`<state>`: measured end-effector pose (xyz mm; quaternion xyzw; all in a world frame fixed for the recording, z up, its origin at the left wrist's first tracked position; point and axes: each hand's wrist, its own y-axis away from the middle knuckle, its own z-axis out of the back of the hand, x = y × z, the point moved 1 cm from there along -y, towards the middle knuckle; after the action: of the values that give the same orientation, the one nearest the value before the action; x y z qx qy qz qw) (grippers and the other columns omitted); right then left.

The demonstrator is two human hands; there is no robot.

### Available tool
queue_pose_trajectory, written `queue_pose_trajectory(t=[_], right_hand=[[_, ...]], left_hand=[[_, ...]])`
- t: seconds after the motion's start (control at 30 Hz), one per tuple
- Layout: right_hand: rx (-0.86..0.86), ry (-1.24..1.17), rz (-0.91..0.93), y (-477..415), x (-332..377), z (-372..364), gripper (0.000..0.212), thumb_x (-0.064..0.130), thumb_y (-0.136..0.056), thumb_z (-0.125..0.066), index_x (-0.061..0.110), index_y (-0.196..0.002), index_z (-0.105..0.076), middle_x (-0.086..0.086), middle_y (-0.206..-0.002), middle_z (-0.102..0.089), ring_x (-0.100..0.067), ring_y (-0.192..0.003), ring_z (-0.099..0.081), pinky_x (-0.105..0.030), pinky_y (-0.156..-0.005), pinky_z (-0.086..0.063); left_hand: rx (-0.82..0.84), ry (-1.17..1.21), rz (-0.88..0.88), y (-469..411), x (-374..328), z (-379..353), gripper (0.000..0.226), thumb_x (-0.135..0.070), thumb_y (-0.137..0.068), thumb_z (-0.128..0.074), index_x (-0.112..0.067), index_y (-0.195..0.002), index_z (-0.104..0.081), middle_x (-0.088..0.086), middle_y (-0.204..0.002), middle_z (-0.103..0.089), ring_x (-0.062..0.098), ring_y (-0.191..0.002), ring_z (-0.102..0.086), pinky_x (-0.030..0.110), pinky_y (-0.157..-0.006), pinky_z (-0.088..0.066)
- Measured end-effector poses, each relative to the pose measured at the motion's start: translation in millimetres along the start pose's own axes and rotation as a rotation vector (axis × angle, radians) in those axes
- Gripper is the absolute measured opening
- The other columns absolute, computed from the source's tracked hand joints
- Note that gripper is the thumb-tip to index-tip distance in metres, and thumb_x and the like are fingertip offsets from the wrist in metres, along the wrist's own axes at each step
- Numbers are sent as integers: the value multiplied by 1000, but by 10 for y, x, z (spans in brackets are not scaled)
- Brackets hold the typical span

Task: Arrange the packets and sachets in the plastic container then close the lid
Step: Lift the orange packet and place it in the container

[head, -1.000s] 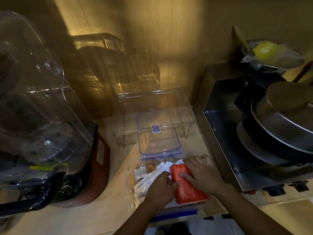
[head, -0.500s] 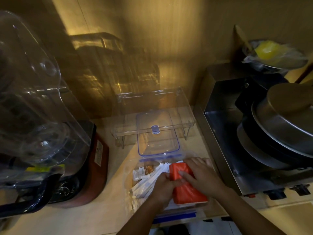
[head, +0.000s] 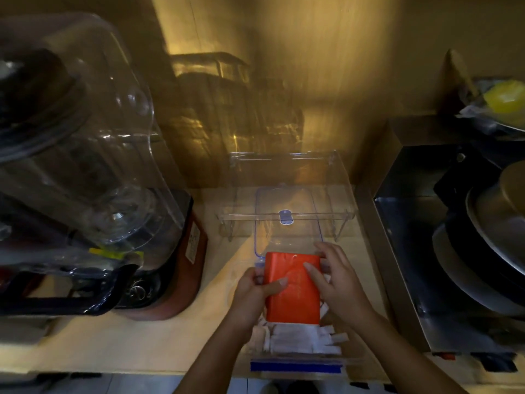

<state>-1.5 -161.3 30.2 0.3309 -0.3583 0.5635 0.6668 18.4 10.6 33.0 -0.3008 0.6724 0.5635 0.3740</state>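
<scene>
A clear plastic container (head: 295,365) with a blue clip on its near rim stands at the counter's front edge. Several white sachets (head: 301,341) lie inside it. An orange-red packet (head: 292,305) rests on top of them, lying lengthwise. My left hand (head: 252,294) grips the packet's left edge, thumb on its face. My right hand (head: 338,280) presses on the packet's right side and far corner. The container's clear lid (head: 287,220), blue-rimmed with a blue tab, lies flat just behind, partly under a clear rack.
A large blender (head: 85,194) with a clear cover and red base fills the left. A clear acrylic rack (head: 287,177) stands behind the lid. A steel tray with stacked pans (head: 483,251) sits at the right, close to the container.
Both hands turned and shifted the orange-red packet from the container's right side to the middle. It covers the sachets that showed at the left. The view has dipped closer.
</scene>
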Motion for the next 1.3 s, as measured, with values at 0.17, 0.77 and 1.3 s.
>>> queue_pose_trajectory(t=[0.17, 0.77, 1.3], right_hand=[[99, -330, -102, -96, 120, -170, 21, 20, -90, -58, 25, -110, -55, 10, -99, -61, -9, -95, -61, -13, -68, -51], [602, 788, 299, -232, -355, -733, 63, 17, -83, -57, 23, -141, -33, -6, -145, -41, -24, -133, -34, -37, -109, -22], [886, 862, 189, -229, -163, -469, 40, 30, -84, -62, 11, -118, -54, -9, -128, -56, -24, -113, -54, -33, -90, -44]], left_hand=[[-125, 123, -31, 52, -90, 198, 40, -14, -77, -72, -4, -112, -55, 13, -106, -66, 28, -94, -66, 31, -70, -52], [-376, 121, -180, 68, -248, 382, 40, -8, -80, -70, -10, -111, -45, 0, -95, -58, 13, -85, -59, 24, -62, -46], [-417, 140, -209, 28, -261, 518, 41, -7, -79, -71, -8, -112, -47, 0, -95, -58, 14, -87, -58, 28, -68, -48]])
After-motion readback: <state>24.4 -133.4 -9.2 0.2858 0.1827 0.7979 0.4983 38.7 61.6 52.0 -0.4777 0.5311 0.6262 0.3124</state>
